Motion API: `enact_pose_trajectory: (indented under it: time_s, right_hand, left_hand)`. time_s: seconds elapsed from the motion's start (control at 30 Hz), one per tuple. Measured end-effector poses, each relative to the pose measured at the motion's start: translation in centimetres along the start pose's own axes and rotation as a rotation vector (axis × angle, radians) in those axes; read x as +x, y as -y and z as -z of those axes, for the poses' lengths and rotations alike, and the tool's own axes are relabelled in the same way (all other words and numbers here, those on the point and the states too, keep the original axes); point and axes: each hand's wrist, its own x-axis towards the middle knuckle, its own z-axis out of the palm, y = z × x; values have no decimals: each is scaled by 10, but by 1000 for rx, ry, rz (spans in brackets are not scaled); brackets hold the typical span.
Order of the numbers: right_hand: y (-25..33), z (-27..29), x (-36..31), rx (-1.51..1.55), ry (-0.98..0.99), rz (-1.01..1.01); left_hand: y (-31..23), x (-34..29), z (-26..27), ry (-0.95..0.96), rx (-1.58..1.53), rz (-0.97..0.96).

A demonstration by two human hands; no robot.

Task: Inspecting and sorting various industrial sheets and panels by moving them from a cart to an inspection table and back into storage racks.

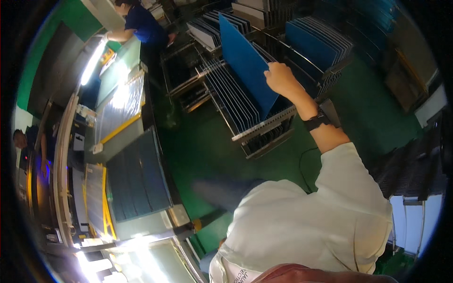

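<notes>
My right hand [280, 79] is closed on the right edge of a large flat blue panel [246, 68], with a dark strap on that wrist. The panel stands tilted above a metal slotted rack [264, 128], its lower end down among the rack's thin upright wire dividers [230, 96]. Whether its bottom edge sits in a slot I cannot tell. My left hand is not in view.
A second rack [311, 45] with blue panels stands beyond my right hand. On the left runs a lit bench with dark panels [138, 177] and a yellow-edged frame [121, 113]. A co-worker in dark blue [144, 26] leans over its far end. Another person [20, 139] is at far left.
</notes>
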Motion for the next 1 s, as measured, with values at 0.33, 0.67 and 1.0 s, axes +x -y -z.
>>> enact_pose_trajectory:
  time_s: [0.33,0.67,1.0]
  right_hand:
    - [-1,-4,9,2,78,10]
    - [0,-5,18,-17,106,29]
    - [18,-4,24,-5,66,128]
  left_hand:
    - [-18,16,21,-2,38,4]
    - [-16,17,26,2,42,11]
    - [-11,13,24,4,22,13]
